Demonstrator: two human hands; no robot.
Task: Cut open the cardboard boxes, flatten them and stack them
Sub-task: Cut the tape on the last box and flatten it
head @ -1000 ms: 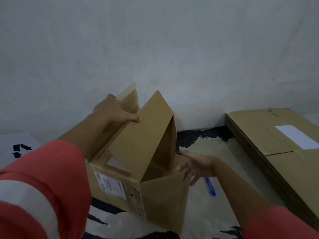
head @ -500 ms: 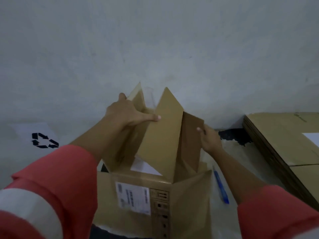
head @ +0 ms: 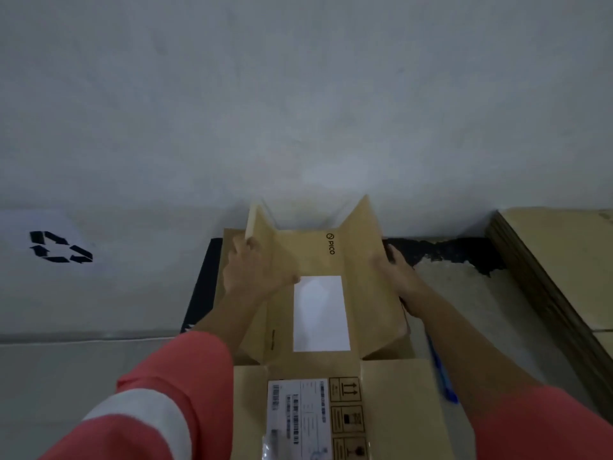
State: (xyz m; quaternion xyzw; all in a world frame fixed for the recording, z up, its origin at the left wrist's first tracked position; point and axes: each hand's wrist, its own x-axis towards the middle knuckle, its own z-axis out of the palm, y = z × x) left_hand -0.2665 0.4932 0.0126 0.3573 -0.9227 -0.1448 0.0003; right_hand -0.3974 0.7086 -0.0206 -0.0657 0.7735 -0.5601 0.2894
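now left hand (head: pixel 255 272) and right hand (head: pixel 396 275) clasp side flaps of the box (head: pixel 394 413) — blue pen (head: pixel 442 376), flattened stack (head: pixel 560 260) right of the grip.

The cardboard box (head: pixel 331 260) is tan-brown, printed with a black logo (head: pixel 330 244), and carries a blank white label (head: pixel 321 313) and a white shipping label (head: pixel 298 416) striped with black barcodes. The sleeve (head: pixel 149 416) is coral-red with a white band. The pen (head: pixel 442 376) is blue. The recycling arrows (head: pixel 79 252) are black on a white sheet (head: pixel 20 234). The flattened stack (head: pixel 564 260) is tan-brown too.
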